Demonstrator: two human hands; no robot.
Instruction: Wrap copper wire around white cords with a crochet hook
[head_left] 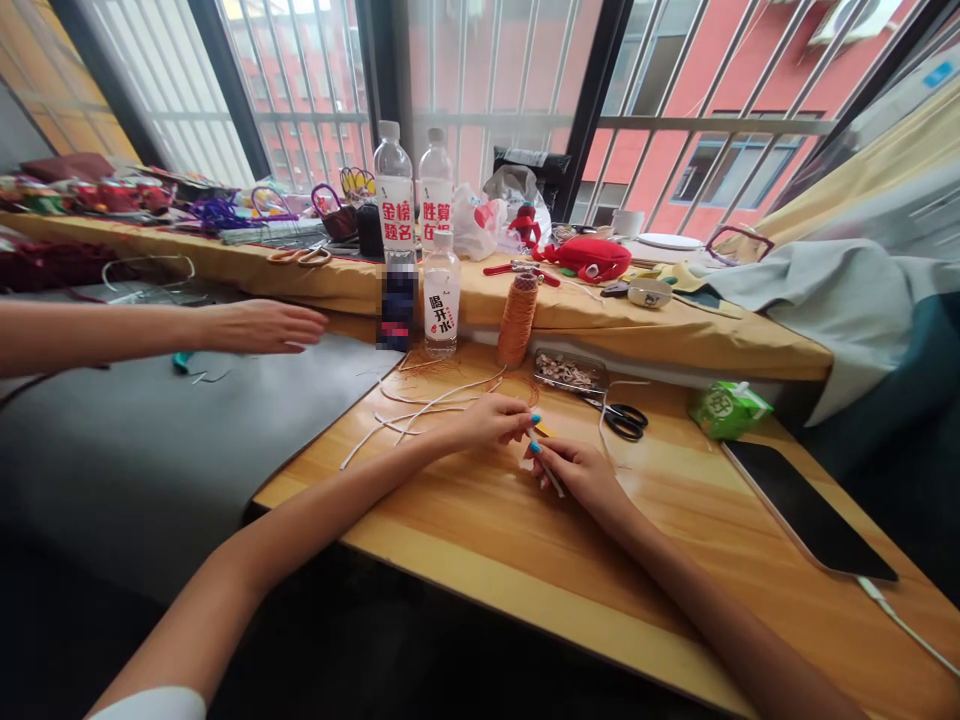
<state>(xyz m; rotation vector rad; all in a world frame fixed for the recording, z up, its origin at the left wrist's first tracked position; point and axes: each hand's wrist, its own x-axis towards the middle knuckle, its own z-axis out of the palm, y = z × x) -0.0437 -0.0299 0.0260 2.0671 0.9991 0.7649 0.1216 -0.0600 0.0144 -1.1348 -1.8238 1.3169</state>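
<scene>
My left hand [491,420] rests on the wooden table [465,540] with its fingertips pinched on a small yellow piece [541,430]. Right beside it, my right hand [574,470] is closed around a thin pale stick or cord [553,478]; the two hands almost touch. Loose white cords [420,405] lie just left of my left hand. A spool of orange thread [517,320] stands behind the hands, and black scissors [624,418] lie to the right.
Water bottles [441,295] and a small tray of bits [570,372] stand behind. A green tissue pack [727,408] and a phone [806,510] lie at right. Another person's hand [259,325] reaches over a grey mat [150,440] at left. A cluttered yellow-covered ledge [675,330] runs along the window.
</scene>
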